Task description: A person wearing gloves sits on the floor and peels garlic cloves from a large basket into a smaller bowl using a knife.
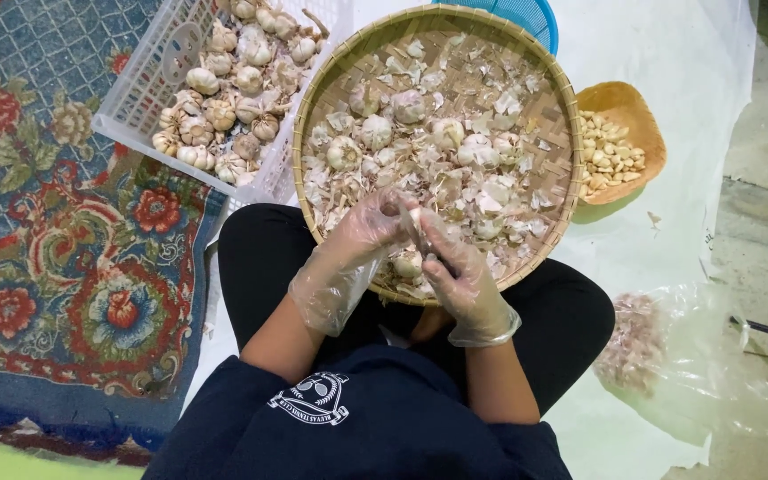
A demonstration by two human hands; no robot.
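Both gloved hands meet over the near rim of the woven tray (313,191). Left hand (362,236) & right hand (455,271) fingers closed on one garlic piece (416,216) between them, about equally near; its long axis I cannot tell.

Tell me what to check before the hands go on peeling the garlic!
1. Gloves on both hands: left hand, right hand: ok.
2. Garlic clove pinched between the fingertips: ok.
3. Whether a knife is in use: cannot tell.
4. Round woven tray resting on the lap, holding skins: ok.
5. Orange bowl of peeled cloves beside the tray: ok.
6. White basket still has whole bulbs: ok.
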